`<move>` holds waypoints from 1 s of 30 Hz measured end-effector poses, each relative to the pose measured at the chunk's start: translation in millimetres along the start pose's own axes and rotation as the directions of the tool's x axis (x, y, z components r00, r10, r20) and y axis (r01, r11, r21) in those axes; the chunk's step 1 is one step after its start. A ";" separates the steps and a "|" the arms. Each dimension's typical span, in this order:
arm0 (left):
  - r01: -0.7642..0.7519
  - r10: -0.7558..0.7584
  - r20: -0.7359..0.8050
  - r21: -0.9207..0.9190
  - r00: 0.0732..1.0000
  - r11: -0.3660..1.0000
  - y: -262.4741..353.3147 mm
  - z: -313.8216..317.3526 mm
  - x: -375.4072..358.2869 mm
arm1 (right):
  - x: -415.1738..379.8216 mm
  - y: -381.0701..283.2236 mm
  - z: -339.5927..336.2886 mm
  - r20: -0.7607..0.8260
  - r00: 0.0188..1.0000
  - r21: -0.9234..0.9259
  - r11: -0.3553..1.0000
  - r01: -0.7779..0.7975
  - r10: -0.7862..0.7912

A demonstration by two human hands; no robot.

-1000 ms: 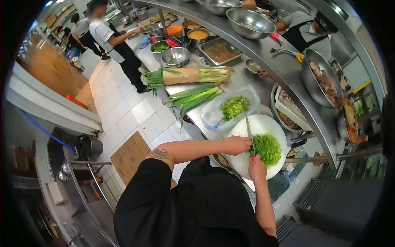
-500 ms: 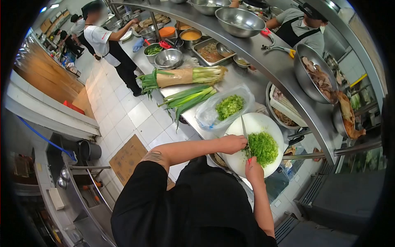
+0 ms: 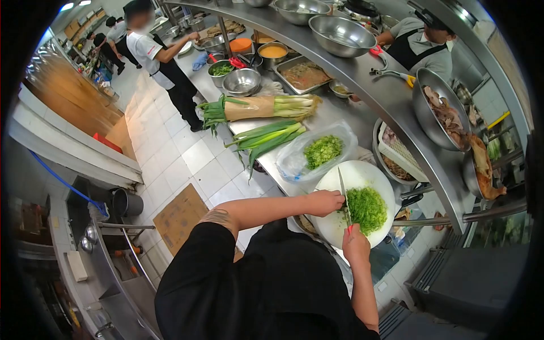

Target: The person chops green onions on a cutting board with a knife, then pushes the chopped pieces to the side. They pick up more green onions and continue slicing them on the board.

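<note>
Right hand (image 3: 356, 247), knife (image 3: 341, 181) drawn closer to torso (image 3: 266, 280) than half-second ago.

Steel bowls (image 3: 342, 38) on a metal shelf (image 3: 396, 97), cardboard (image 3: 180, 216) on white floor tiles (image 3: 197, 156), dark bucket (image 3: 127, 204) nearby.

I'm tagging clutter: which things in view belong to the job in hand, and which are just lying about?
In the job:
knife, in the right hand
left hand, beside the knife
chopped greens on the white board
plastic bag, probably
loose long greens, probably

Seemingly just lying about:
yellow-handled tool
grey bucket
cardboard sheet
</note>
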State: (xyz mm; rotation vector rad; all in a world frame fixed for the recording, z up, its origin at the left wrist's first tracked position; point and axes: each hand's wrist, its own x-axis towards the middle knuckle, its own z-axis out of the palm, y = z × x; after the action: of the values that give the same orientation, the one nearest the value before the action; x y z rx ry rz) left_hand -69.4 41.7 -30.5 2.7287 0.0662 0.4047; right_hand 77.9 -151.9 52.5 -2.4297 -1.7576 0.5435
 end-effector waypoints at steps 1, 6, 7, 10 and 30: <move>0.011 -0.011 0.010 0.006 1.000 1.000 -0.4 0.6 0.5 | 5.4 3.0 8.7 0.015 1.000 0.007 1.000 -0.024 0.024; 0.028 -0.028 0.031 0.003 0.999 1.000 -2.8 6.9 -0.8 | 22.2 3.4 18.7 0.037 0.998 -0.021 0.998 -0.054 0.055; 0.012 -0.012 0.015 0.000 1.000 1.000 -2.8 6.4 -0.4 | 19.1 4.1 8.9 0.052 0.998 -0.024 0.999 -0.044 0.045; 0.006 -0.006 0.014 0.001 1.000 1.000 -4.6 4.3 0.2 | 12.3 0.6 -2.6 0.082 0.995 -0.027 0.998 -0.049 0.051; 0.024 -0.024 -0.068 -0.006 0.997 1.000 2.0 -0.2 -0.8 | 30.7 8.8 23.5 0.055 0.994 0.004 0.995 -0.097 0.097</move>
State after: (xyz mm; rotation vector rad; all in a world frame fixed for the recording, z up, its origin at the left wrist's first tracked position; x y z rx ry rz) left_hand -70.3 39.9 -29.8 2.7059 0.1157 0.4904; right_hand 86.3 -129.2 21.1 -2.5294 -1.6611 0.6311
